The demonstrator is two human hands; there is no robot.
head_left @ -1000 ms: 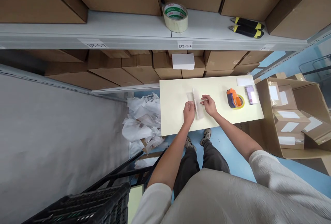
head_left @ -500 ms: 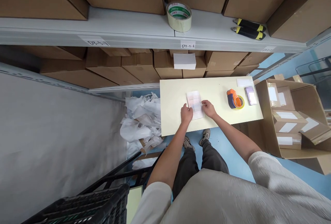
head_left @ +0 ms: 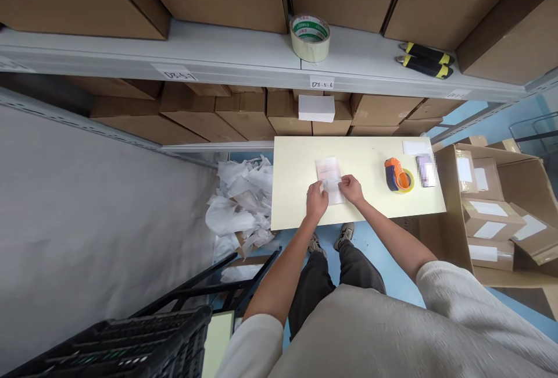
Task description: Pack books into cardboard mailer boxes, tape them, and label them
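Observation:
A small flat packet with pale pink and white printing (head_left: 329,170) lies on the cream tabletop (head_left: 292,192). At its lower left edge is my left hand (head_left: 317,200), thumb and fingers closed on that edge. My right hand (head_left: 351,189) pinches the right edge of the same packet. To the right stands an orange and blue tape dispenser (head_left: 396,174) with a yellow roll. Beyond it, near the table's right end, are a white sheet (head_left: 417,147) and a purple and white item (head_left: 426,170), partly blurred.
Above the table runs a grey shelf (head_left: 244,46) with a tape roll (head_left: 310,38), two cutters (head_left: 426,61) and cartons. An open carton (head_left: 449,192) holds boxes at right. White wrapping scraps (head_left: 244,198) and a black crate (head_left: 143,337) are at left.
The view has shifted slightly, so the shelf and table sit a little lower. My right hand has come slightly further over the packet's right edge. Both hands remain at the packet.

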